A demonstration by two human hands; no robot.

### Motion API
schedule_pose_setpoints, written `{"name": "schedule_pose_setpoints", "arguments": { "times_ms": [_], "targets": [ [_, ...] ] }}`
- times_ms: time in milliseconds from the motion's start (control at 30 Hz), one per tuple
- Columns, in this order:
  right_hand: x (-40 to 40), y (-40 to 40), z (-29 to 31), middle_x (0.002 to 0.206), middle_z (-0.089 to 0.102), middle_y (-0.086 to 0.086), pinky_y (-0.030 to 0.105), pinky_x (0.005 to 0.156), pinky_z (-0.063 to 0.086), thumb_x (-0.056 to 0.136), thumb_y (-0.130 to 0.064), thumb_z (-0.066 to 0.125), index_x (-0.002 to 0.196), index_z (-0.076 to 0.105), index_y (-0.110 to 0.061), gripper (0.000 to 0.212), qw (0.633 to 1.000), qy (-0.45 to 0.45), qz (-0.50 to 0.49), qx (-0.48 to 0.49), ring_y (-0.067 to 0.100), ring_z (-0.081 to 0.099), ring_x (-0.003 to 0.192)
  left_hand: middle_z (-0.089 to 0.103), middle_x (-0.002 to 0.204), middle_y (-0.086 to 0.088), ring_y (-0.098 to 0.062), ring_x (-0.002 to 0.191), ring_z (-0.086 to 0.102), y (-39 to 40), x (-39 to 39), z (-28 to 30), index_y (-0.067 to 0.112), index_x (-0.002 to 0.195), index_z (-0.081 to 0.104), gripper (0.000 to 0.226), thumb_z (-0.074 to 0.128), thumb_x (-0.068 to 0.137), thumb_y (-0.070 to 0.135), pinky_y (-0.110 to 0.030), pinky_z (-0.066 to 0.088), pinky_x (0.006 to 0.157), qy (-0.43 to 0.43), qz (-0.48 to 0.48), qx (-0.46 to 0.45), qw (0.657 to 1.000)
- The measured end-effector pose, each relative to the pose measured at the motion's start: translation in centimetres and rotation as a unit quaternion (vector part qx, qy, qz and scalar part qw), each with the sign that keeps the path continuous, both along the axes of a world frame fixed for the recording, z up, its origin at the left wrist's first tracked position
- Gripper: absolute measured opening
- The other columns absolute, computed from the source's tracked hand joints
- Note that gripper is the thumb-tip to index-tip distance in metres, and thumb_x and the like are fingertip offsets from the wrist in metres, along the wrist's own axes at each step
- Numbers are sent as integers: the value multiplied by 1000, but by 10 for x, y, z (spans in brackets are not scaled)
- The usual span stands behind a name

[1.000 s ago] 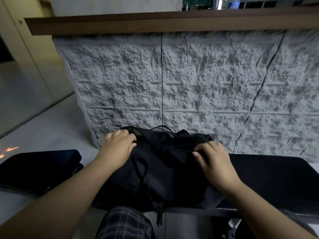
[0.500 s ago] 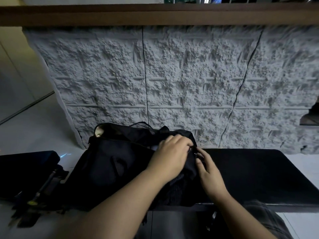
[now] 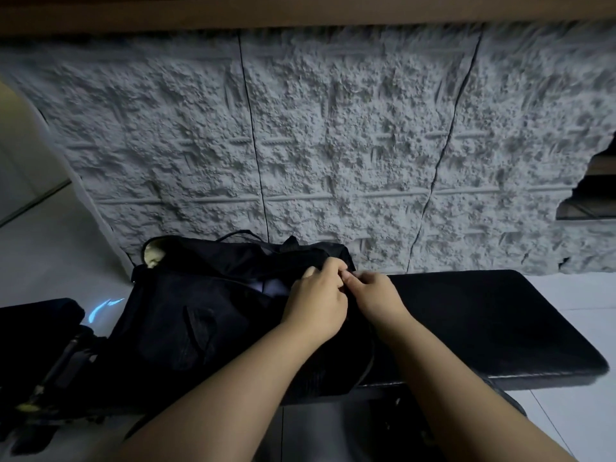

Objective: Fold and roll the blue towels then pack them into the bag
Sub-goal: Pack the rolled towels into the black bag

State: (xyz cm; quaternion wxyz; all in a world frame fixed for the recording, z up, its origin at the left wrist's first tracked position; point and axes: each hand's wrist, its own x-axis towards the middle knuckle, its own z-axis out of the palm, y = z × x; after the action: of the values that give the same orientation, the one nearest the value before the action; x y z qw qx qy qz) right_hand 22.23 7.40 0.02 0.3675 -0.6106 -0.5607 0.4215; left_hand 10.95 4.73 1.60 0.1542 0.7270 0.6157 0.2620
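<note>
Rough grey stone wall (image 3: 333,145) backs the black padded tabletop (image 3: 483,328), where the black fabric bag (image 3: 206,311) lies. Left hand (image 3: 316,301) and right hand (image 3: 376,298) meet, fingers curled, pinching the bag's right end.

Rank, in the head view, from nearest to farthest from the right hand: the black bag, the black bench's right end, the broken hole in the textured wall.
1. black bag: under the right hand, at its right end.
2. bench's right end: off to the right.
3. broken hole: far right, up the textured wall.
</note>
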Motion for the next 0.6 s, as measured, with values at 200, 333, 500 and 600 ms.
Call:
{"name": "schedule_pose_setpoints", "arguments": {
  "times_ms": [200,333,500,600],
  "targets": [
    [10,-6,-11,61,54,4,26,53,35,95,-23,55,68,55,-13,29,997,44,-41,38,14,45,57,40,134,3,-22,118,37,1,9,5,32,134,35,56,46,84,10,-37,35,96,133,-29,48,990],
    [16,-14,-20,65,56,5,29,58,36,94,-18,56,76,60,-3,25,988,127,-69,54,16,44,61,28,147,9,-22,119,33,13,10,10,35,144,25,62,40,90,8,-38,37,94,226,-122,31,966],
    [19,-14,-25,60,51,1,26,56,34,95,-21,56,72,60,-6,27,984,152,-75,47,14,41,59,43,117,-5,-25,114,41,30,10,12,15,120,51,24,43,97,17,-38,42,88,235,-100,-4,967],
    [19,-13,-22,61,52,1,28,58,36,95,-20,56,74,61,-8,25,980,175,-84,33,14,43,59,48,114,-9,-27,111,46,35,12,15,11,114,56,22,48,97,23,-40,41,92,175,-85,-29,980]
  ]
}}
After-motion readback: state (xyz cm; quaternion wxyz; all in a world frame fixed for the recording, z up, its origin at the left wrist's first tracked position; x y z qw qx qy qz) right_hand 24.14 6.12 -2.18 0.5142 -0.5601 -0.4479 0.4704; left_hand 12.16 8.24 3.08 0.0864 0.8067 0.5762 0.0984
